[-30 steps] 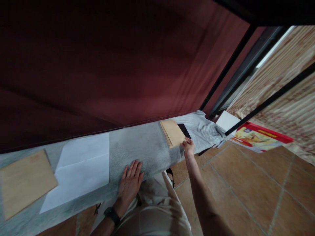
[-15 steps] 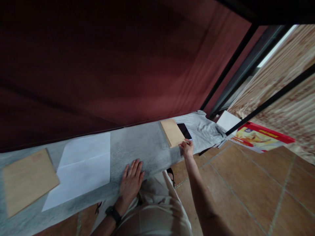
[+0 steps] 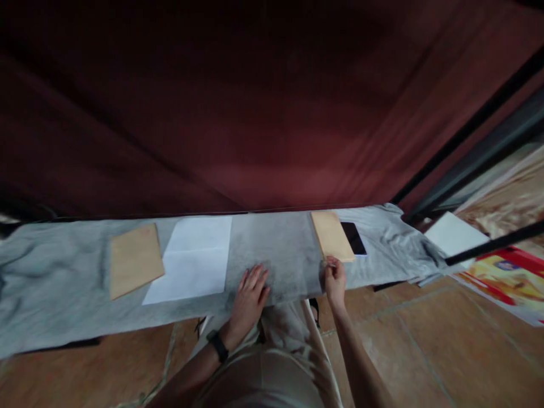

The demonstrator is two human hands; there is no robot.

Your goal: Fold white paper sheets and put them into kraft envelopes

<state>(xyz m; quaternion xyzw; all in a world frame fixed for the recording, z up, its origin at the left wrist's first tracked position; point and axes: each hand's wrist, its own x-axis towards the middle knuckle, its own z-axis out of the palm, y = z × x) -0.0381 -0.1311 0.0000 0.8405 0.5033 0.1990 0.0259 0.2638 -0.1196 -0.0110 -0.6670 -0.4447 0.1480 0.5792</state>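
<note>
My left hand (image 3: pixel 250 292) lies flat on the grey cloth (image 3: pixel 276 243), fingers stretched out, with a dark watch on the wrist. My right hand (image 3: pixel 335 277) pinches the near left corner of a small stack of brown envelopes (image 3: pixel 334 235); its fingertips are partly hidden from me. Partly beneath or right beside that stack lies a dark phone (image 3: pixel 355 241). Left of my left hand is a white sheet of paper (image 3: pixel 198 258) with a crease across it. A single brown envelope (image 3: pixel 136 260) rests at its left, overlapping the sheet's edge.
A dark red fabric wall (image 3: pixel 255 141) rises behind the narrow cloth-covered surface. Black metal bars (image 3: pixel 476 124) slant at the right. Beyond the surface's right end are a white box or board (image 3: pixel 457 233) and a red and yellow printed package (image 3: pixel 510 277) on the tiled floor (image 3: pixel 408 345).
My view has turned left, so everything sits further right in it. My right hand has shifted from the envelope stack's near right corner to its near left corner. My left hand stays flat.
</note>
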